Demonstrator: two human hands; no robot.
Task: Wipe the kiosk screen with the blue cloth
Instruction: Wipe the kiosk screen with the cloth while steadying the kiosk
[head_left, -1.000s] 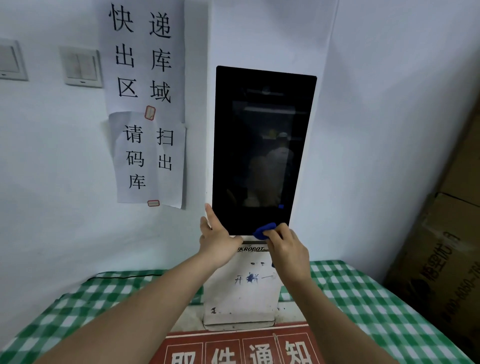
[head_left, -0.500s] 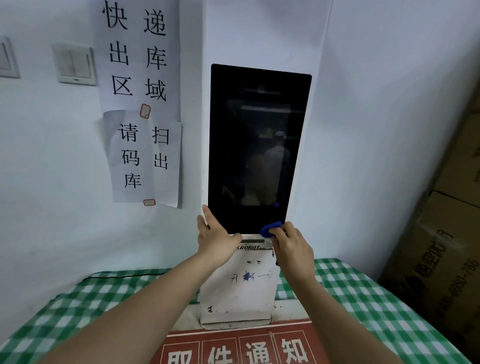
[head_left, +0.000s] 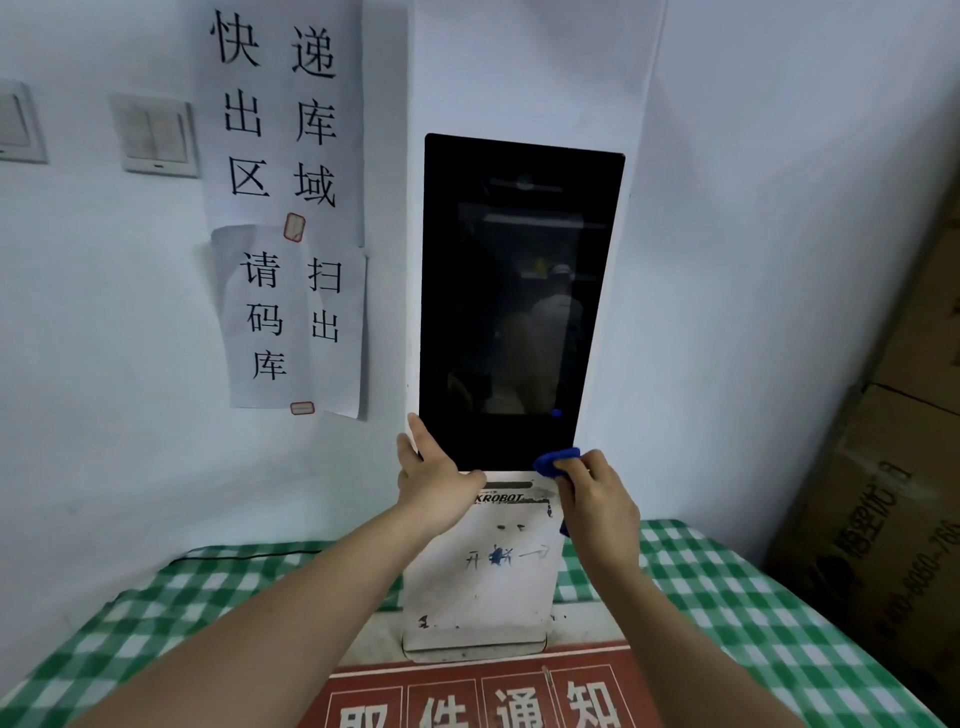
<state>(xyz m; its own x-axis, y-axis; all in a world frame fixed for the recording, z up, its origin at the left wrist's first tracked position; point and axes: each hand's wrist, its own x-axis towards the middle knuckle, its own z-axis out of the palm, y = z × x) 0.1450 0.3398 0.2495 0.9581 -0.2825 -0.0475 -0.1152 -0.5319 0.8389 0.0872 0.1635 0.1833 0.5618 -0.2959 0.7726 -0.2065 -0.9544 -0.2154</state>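
- Kiosk (head_left: 480, 582) stands on table (head_left: 753, 613), back to the wall, near centre.
- Kiosk screen (head_left: 514, 301) upright on kiosk's upper part.
- Two paper notices (head_left: 285, 208) on wall left of screen, one above the other; wall switches (head_left: 156, 135) further left.
- Cardboard boxes (head_left: 883, 493) stacked at far right.
- Sign (head_left: 478, 696) lies on table before kiosk base.
- Left hand (head_left: 434, 473) at screen's lower left corner; right hand (head_left: 597, 499) with cloth (head_left: 556, 460) at lower right corner.

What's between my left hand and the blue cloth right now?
In the head view, only the dark bottom strip of the kiosk screen lies between the left hand and the blue cloth.
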